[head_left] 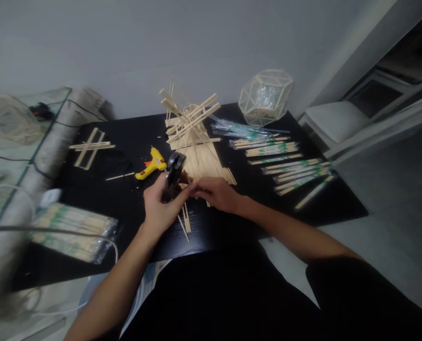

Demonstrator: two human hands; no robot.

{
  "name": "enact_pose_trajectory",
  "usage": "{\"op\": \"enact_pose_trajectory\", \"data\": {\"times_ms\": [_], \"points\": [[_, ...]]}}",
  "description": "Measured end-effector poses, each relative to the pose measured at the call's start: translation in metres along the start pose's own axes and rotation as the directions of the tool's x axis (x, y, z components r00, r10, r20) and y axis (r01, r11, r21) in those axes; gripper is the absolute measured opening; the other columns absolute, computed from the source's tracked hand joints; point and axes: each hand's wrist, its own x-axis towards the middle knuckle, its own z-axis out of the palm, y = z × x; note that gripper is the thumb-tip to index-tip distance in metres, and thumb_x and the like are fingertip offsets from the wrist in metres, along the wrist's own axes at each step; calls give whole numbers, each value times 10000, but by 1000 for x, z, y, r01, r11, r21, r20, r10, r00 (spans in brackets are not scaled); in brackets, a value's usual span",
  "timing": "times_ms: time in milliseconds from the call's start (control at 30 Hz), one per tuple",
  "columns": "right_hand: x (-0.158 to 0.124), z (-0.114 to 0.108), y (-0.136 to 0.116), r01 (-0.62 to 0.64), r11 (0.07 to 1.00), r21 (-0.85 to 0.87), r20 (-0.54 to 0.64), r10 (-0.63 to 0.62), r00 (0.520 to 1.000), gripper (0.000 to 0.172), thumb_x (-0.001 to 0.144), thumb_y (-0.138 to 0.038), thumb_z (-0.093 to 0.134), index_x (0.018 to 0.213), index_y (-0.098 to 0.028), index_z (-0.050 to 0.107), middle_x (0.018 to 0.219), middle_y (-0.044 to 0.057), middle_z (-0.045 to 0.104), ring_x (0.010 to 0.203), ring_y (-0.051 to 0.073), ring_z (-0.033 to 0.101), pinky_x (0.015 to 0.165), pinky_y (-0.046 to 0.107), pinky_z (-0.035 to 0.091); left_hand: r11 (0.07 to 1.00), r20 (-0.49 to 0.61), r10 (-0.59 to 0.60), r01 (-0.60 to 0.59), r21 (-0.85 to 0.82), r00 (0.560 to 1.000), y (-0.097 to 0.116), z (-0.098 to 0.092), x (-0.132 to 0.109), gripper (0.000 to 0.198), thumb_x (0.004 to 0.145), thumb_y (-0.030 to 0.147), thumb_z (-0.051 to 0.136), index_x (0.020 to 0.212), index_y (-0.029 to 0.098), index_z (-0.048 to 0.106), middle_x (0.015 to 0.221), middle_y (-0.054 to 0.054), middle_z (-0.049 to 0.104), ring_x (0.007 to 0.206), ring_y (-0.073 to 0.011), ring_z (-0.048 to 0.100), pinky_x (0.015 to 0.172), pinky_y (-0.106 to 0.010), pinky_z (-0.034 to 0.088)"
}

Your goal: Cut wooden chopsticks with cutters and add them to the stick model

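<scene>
My left hand (157, 203) is wrapped round a dark metal hand tool (175, 166) with a shiny rounded head; its exact kind does not show. My right hand (218, 192) has its fingers pinched together against the left fingertips, and what lies between them is too small to make out. Under and behind both hands spreads a layer of pale wooden sticks (205, 161), with a few loose sticks (185, 222) pointing towards me. A crossed-stick structure (189, 118) rises behind them. Left of the tool lies a yellow glue gun (151, 164).
Packaged chopsticks (292, 170) line the right of the black table (239, 227). Another pack (74, 232) lies front left, crossed by a cable. A small stick frame (92, 148) lies back left; a many-sided stick frame (266, 97) stands back right against the wall.
</scene>
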Motion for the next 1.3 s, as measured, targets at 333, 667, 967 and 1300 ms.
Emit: {"op": "enact_pose_trajectory", "data": {"times_ms": [333, 667, 967, 1300], "points": [[-3, 2, 2, 21, 1000, 16, -35, -20, 999, 132, 1026, -260, 620, 994, -173, 713, 967, 55, 756, 905, 173, 698, 841, 296, 524, 996, 13, -86, 87, -37, 996, 1, 4, 0, 242, 793, 338, 839, 917, 167, 718, 891, -25, 768, 758, -143, 720, 742, -272, 613], [-3, 3, 5, 22, 1000, -12, -28, -23, 999, 121, 1016, -258, 640, 1012, -169, 723, 977, 61, 769, 903, 174, 707, 822, 290, 524, 991, 11, -128, 128, -28, 992, -6, 4, 0, 214, 777, 322, 847, 844, 173, 708, 810, -5, 730, 721, -133, 680, 708, -258, 578], [-3, 2, 0, 4, 1000, -4, -35, -4, 999, 157, 1027, -282, 622, 993, -170, 728, 957, 57, 763, 863, 162, 700, 804, 291, 525, 994, 87, -109, 108, 10, 990, -9, -13, -4, 341, 814, 370, 817, 1073, 191, 687, 975, -36, 746, 871, -174, 707, 854, -322, 583], [-2, 6, 3, -14, 999, -42, -24, 13, 1000, 171, 1019, -281, 639, 933, -160, 723, 910, 50, 753, 828, 148, 679, 778, 271, 498, 677, 262, -179, -75, 733, 948, -5, -64, -19, 359, 937, 331, 535, 1247, 159, 585, 1133, -151, 705, 1028, -322, 683, 897, -436, 532]]}}
